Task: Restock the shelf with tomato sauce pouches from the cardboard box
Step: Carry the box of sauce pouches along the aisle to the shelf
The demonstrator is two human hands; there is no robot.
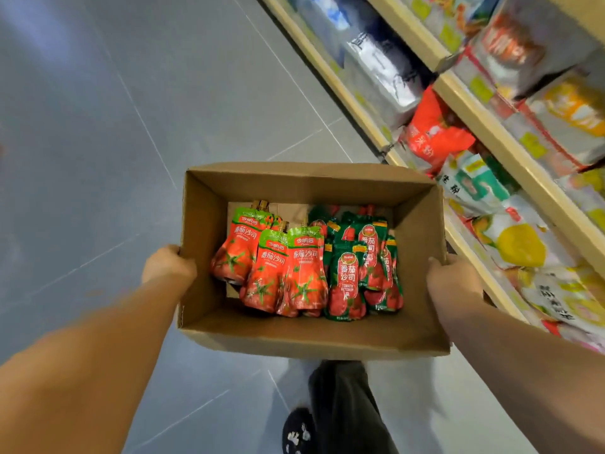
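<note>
Carrying step: left hand (168, 268) and right hand (453, 283) clamped on cardboard box (307, 335) at frame centre, pouches (304, 267) inside. Next, probably: set down beside shelf (510, 149), upper right.

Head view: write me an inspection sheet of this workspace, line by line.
Surface: grey tiled floor; no table seen.
Job's things: open cardboard box carried in the air; light-green-topped pouches on the left inside, dark-green-topped pouches on the right, lying flat and overlapping.
Clutter: nothing seen.
Grippers: left hand grips the box's left wall; right hand grips its right wall.
Cables: nothing seen.
Surroundings: shelf on the right, packed with blurred bagged goods, one a red bag; the person's dark trouser leg and shoe below the box.
</note>
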